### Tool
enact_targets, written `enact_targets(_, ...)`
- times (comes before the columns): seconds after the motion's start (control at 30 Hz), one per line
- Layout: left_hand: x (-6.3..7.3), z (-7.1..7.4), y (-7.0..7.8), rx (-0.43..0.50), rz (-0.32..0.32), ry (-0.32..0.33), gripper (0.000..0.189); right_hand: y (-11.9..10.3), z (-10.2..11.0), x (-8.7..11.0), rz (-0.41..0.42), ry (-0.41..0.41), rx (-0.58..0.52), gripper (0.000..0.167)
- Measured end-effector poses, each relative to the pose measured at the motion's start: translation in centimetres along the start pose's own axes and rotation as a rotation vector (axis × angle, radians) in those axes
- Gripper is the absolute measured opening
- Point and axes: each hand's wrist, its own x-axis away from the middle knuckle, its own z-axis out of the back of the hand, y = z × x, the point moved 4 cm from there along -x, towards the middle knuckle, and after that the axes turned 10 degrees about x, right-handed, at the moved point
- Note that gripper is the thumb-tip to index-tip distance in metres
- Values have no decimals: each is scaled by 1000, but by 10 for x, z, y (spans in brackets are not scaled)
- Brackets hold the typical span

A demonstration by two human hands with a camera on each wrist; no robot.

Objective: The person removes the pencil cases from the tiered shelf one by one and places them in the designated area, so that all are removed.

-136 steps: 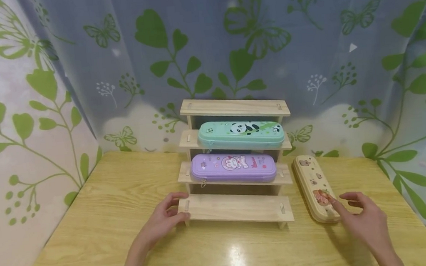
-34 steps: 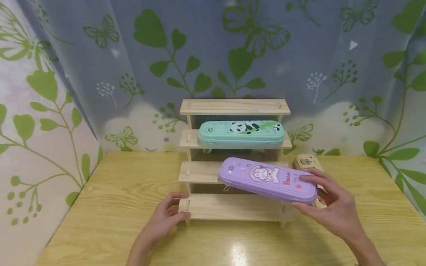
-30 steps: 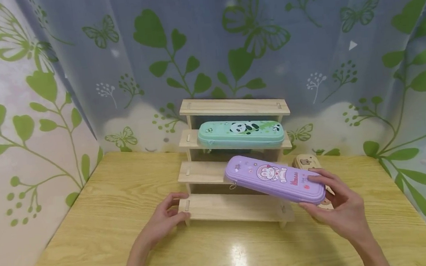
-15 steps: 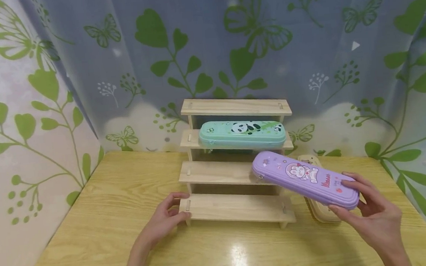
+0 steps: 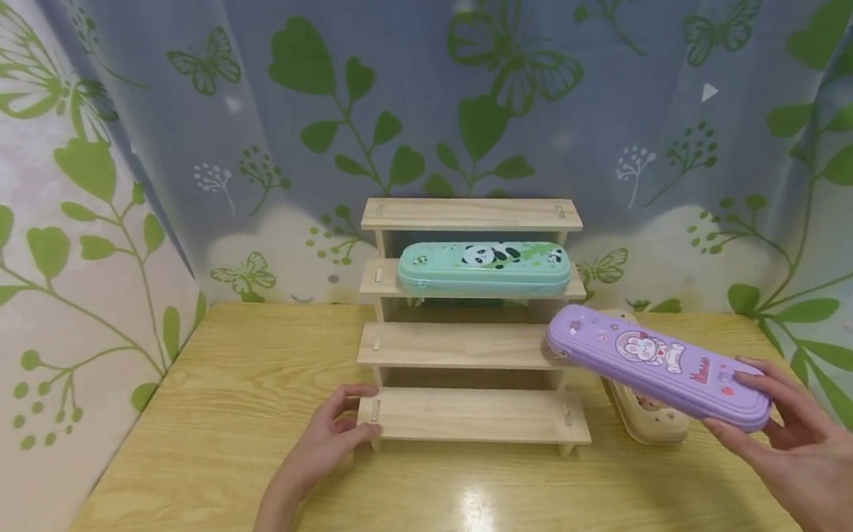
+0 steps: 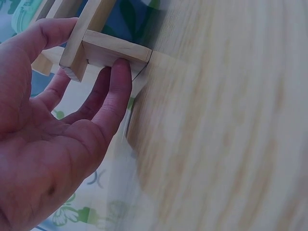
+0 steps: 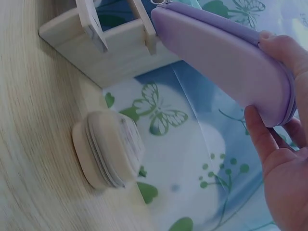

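Note:
A purple pencil case (image 5: 652, 365) with a rabbit print is held up, tilted, to the right of a wooden tiered shelf (image 5: 476, 416). My right hand (image 5: 805, 445) grips its lower right end between thumb and fingers; its plain underside shows in the right wrist view. My left hand (image 5: 327, 441) holds the left end of the lowest tier, and in the left wrist view its fingers (image 6: 120, 82) touch the wooden support under that board. A mint panda pencil case (image 5: 482, 266) lies on the second tier from the top. Partly hidden beneath the purple one, a cream pencil case (image 5: 652, 419) lies on the table.
The shelf stands on a wood-grain table (image 5: 208, 450) near the back edge. A blue and white curtain (image 5: 413, 92) with green leaves and butterflies hangs behind and at both sides. The top tier (image 5: 467, 213) carries nothing.
From resting on the third tier, the purple pencil case has been lifted by my right hand and carried right, over the cream case. My left hand stays on the shelf.

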Motion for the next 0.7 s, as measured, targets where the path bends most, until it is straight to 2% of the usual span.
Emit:
enact_targets(0.07,0,0,0,-3,-5,-3,53,-1,5,0,-6,18,33,64)
enact_targets(0.13,0,0,1,-7,-13,-5,53,-2,11,-1,-47,66,103,65)
enact_targets(0.37,0,0,2,-21,-2,9,52,-3,25,-7,-88,200,221,64)
enact_targets(0.57,0,0,2,-32,1,19,52,6,35,-9,-164,295,339,61)
enact_targets(0.7,-2,0,1,-39,8,27,52,13,39,-8,-157,347,359,60)
